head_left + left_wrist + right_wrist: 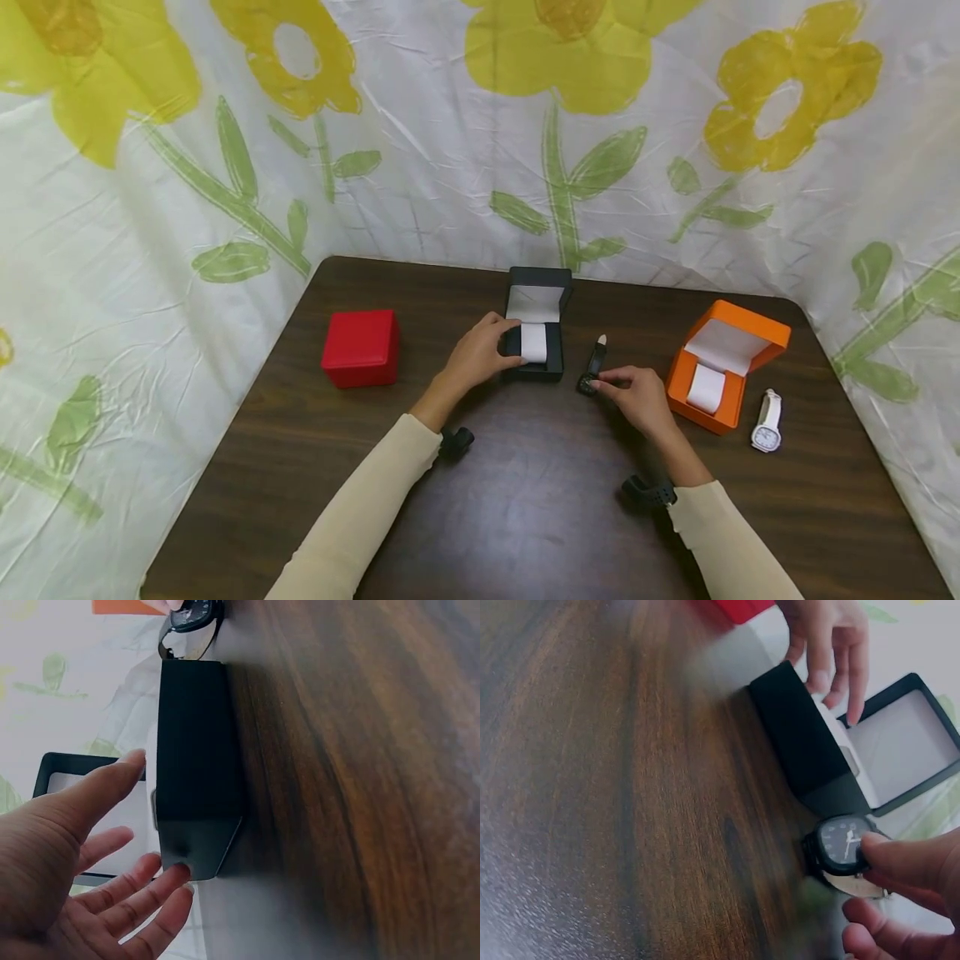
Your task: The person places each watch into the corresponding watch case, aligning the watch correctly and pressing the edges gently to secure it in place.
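Observation:
A black watch box (555,354) stands with its lid up at the middle of the table, a white cushion (534,342) inside. My left hand (477,350) reaches over the box's left side, thumb and fingers spread around the cushion's left end. In the left wrist view the fingertips (176,876) are right at the box's end wall. My right hand (637,398) pinches a black watch (842,844) by its case, between thumb and fingers, just right of the box. The watch's strap (597,357) extends toward the back of the table.
A closed red box (360,348) sits at the left. At the right stands an orange watch box (731,362), lid up, with a white cushion inside. Beside it lies a white watch (767,423). A flowered curtain (435,150) hangs behind the dark wooden table (495,517).

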Tool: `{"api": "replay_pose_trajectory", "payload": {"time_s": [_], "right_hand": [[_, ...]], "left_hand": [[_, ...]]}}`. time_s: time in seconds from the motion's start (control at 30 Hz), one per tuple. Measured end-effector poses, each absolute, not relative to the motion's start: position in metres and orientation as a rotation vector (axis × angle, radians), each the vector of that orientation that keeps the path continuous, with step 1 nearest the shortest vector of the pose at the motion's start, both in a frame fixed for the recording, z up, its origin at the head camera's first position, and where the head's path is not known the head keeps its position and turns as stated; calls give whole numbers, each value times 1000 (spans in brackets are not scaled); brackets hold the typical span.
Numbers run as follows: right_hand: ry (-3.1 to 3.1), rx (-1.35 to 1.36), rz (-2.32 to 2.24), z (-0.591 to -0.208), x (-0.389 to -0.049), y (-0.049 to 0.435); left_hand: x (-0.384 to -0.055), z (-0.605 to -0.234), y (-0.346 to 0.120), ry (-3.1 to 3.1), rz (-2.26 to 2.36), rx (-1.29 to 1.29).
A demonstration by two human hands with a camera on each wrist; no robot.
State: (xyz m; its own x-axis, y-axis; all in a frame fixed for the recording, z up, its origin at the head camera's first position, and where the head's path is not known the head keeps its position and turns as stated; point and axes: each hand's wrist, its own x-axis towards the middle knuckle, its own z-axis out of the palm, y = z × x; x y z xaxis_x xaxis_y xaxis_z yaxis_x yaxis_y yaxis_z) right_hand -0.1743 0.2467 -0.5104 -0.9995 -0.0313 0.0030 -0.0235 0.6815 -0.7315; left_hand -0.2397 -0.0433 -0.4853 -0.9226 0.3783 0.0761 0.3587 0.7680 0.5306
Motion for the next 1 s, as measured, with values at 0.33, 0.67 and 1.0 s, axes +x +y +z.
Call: {"api": "replay_pose_trajectory", "payload": {"time_s": [0.33,0.67,1.0], "right_hand": [[2842,18,-1430,-505,-173,247],[2668,118,-1631,-475,-161,245],[2584,102,-1732,-462,-152,244]], "left_hand": [[-247,-485,-38,2915,818,596],[-253,-488,-31,2884,715,612],[-258,-487,-20,2853,677,537]]}}
